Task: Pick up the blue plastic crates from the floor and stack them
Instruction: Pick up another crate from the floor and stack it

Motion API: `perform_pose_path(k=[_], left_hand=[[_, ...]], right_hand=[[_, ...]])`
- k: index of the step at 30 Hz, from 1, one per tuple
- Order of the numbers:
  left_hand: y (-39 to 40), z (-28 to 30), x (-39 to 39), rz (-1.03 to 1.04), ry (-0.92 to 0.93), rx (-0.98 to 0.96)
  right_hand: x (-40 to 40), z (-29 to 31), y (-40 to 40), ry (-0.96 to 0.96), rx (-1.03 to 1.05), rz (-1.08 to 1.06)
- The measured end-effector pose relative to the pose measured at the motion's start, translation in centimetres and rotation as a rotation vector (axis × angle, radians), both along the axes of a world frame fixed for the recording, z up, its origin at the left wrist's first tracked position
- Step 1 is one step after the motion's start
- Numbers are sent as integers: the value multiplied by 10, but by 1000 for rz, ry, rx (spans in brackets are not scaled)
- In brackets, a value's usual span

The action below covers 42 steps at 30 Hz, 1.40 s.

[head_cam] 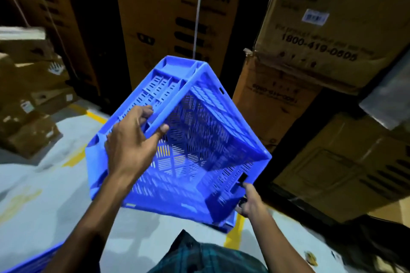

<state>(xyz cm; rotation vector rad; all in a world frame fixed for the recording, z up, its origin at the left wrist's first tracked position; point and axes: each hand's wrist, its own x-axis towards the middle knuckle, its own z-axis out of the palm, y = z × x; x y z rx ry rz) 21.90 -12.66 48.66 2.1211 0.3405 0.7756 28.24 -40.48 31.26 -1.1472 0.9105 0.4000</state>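
Observation:
A blue slotted plastic crate (195, 139) hangs tilted in the air in front of me, its open side turned toward me. My left hand (131, 139) grips its upper left rim, fingers curled over the edge. My right hand (249, 203) holds the lower right corner near a handle slot. The edge of another blue crate (33, 259) shows at the bottom left, mostly cut off by the frame.
Tall brown cardboard boxes (177, 17) stand stacked straight ahead and to the right (321, 29). Smaller cartons (28, 99) are piled at the left. The grey floor (44, 195) carries yellow lines (235, 232).

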Motion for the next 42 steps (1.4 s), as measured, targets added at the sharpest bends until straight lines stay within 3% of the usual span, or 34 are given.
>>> perform_pose_path(k=[7, 11, 16, 20, 21, 23, 27, 34, 42], left_hand=[[-8, -12, 57, -32, -25, -78], [2, -24, 83, -160, -39, -192], [20, -31, 136, -253, -57, -199], [45, -46, 192, -295, -25, -230], [54, -50, 207, -309, -15, -249], [67, -57, 229, -333, 0, -289], [111, -79, 270, -301, -3, -404], [180, -154, 318, -224, 173, -612], [212, -237, 330, -18, 448, -670]], right_hand=[[56, -10, -33, -56, 34, -72], [88, -18, -41, -57, 42, -103], [119, -18, -30, -51, 44, -132], [165, -80, -49, -99, 43, -230], [167, -69, -40, -103, 50, -259], [169, -34, -16, -78, -24, -313], [190, -28, 8, -183, -223, -381], [212, -25, 47, -112, -406, -404], [214, -7, 65, -32, -344, -531]])
